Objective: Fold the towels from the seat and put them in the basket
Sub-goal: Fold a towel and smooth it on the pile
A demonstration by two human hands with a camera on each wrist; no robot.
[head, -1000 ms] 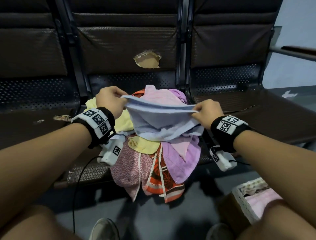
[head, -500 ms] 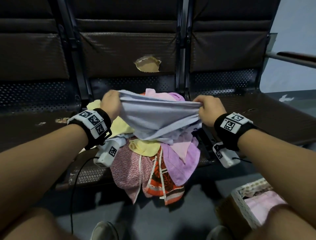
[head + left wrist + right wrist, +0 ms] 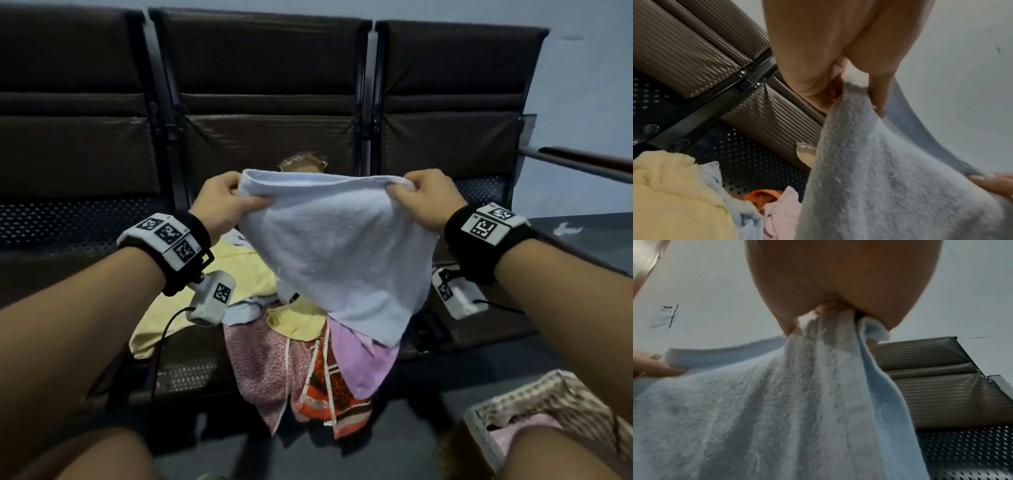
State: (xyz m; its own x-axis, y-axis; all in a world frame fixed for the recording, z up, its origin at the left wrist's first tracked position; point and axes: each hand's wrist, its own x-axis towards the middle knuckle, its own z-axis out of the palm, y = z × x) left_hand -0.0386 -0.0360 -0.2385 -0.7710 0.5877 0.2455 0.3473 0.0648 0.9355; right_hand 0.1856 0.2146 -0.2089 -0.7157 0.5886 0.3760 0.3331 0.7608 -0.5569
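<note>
While both hands hold it up by its top edge, a pale blue towel (image 3: 337, 260) hangs in the air over the pile of towels (image 3: 301, 346) on the middle seat (image 3: 178, 373). Left hand (image 3: 222, 202) pinches one top corner, thumb across the near face, fingers curled behind. Right hand (image 3: 424, 198) grips the other corner, cloth bunched inside the closed fingers. Top edge stretched nearly level between them; the body of the towel sags to a point that drapes in front of the pile.

Pile under the towel: a yellow towel (image 3: 239, 284) spread toward the left side of the seat, a pink speckled one (image 3: 260, 363), an orange patterned one (image 3: 325, 387) and a lilac one (image 3: 359, 359), these three spilling over the seat's front edge.

Seat back behind the towel is brown and padded, with a torn patch (image 3: 301, 164) showing just above the towel's top edge. Perforated metal shows beneath the padding.

Basket (image 3: 479, 431), woven and pale, stands on the floor below and right of the seat, something pink inside it; well apart from the held towel. A knee covers part of it.

Black bands with white coded tags on both wrists.
</note>
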